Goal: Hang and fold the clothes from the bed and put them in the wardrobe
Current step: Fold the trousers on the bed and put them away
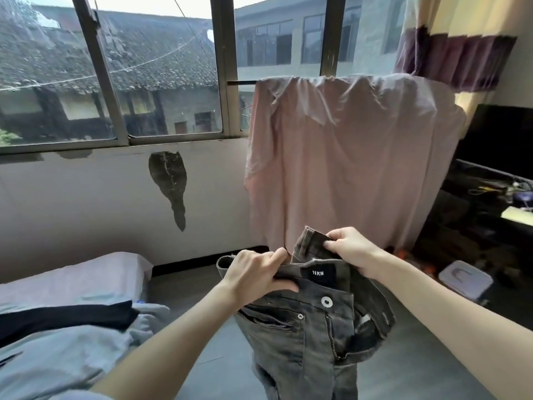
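Observation:
A pair of grey jeans hangs in the air in front of me, fly unbuttoned, legs dropping out of the bottom of the view. My left hand grips the waistband on its left side. My right hand pinches the waistband's right end, folded up near a belt loop. To the lower left, the bed carries a black garment and light blue-grey clothes. No wardrobe is in view.
A pink cloth hangs over a rail by the window, straight ahead behind the jeans. At the right stand a dark cluttered desk and a lidded plastic box on the floor. Grey floor lies between bed and desk.

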